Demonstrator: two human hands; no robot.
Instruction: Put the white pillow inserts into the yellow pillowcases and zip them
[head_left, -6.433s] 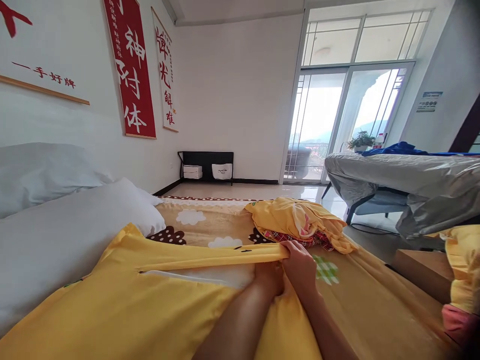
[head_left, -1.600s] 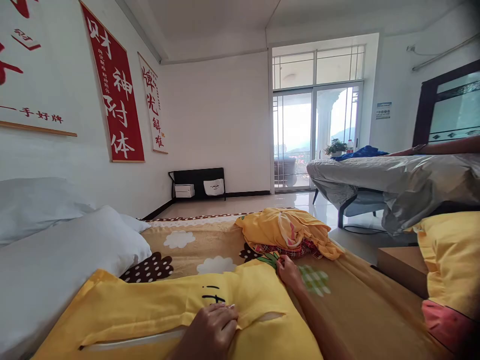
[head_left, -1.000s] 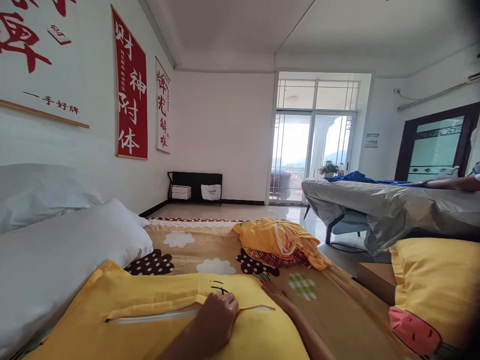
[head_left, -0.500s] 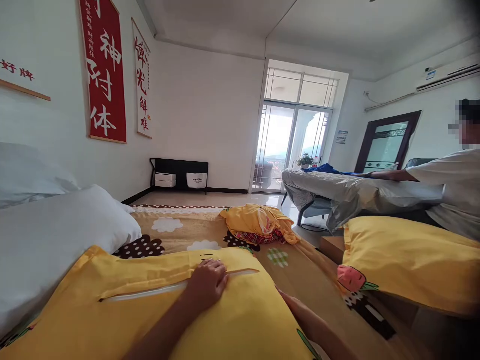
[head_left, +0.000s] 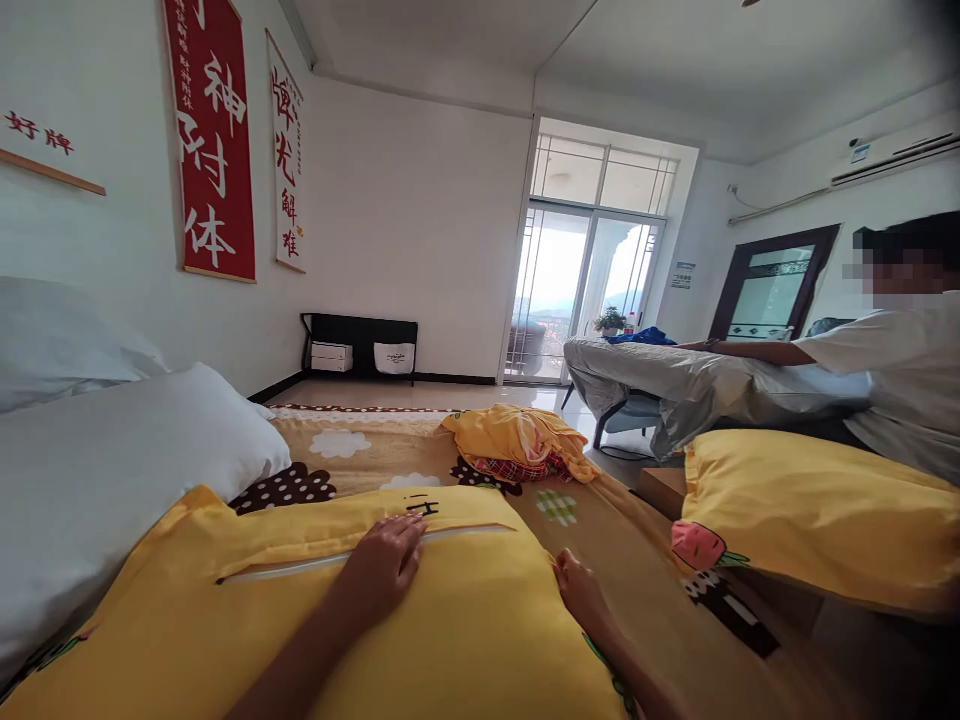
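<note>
A plump yellow pillow (head_left: 450, 640) with a long pale zipper lies in front of me on the bed, dark lettering showing near its far edge. My left hand (head_left: 386, 560) rests on top of it beside the zipper, palm down and fingers stretched out. At the pillow's right edge, my right hand (head_left: 581, 595) has its fingers curled in against the cloth, and the fingertips are partly hidden. Beyond the pillow lies a crumpled yellow cloth (head_left: 517, 440) with a red plaid part.
White pillows (head_left: 157, 450) are piled at the left on the patterned brown bedspread (head_left: 615, 560). Another yellow pillow (head_left: 817, 510) sits at the right above a cardboard box (head_left: 661, 488). Behind it, a person in a white shirt (head_left: 900, 370) reaches over a plastic-covered table (head_left: 697, 375).
My left hand has slid a little left and its fingers have flattened. My right hand has come up into view at the pillow's edge. The pillow's lettering shows more. The other person leans farther in.
</note>
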